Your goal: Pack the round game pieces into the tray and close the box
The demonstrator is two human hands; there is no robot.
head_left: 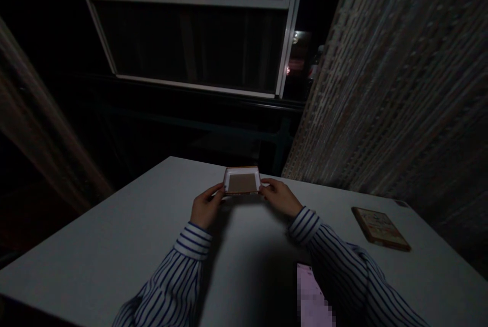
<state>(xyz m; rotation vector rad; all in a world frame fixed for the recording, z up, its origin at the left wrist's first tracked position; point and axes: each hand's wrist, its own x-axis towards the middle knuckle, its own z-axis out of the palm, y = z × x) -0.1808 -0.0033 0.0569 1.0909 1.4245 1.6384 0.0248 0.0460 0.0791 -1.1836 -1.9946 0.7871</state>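
A small shallow box (242, 182) with a white rim and a brown inside sits near the far edge of the white table (114, 245). My left hand (205, 207) grips its left side with the fingers curled on the rim. My right hand (278, 196) grips its right side the same way. Both arms wear blue-and-white striped sleeves. Whether the box rests on the table or is lifted slightly, I cannot tell.
A flat brown-edged box lid (380, 228) with a printed picture lies on the table at the right. A pinkish blurred object (310, 296) lies near my right forearm. A patterned curtain (400, 88) hangs at the right; a dark window (190, 27) is behind.
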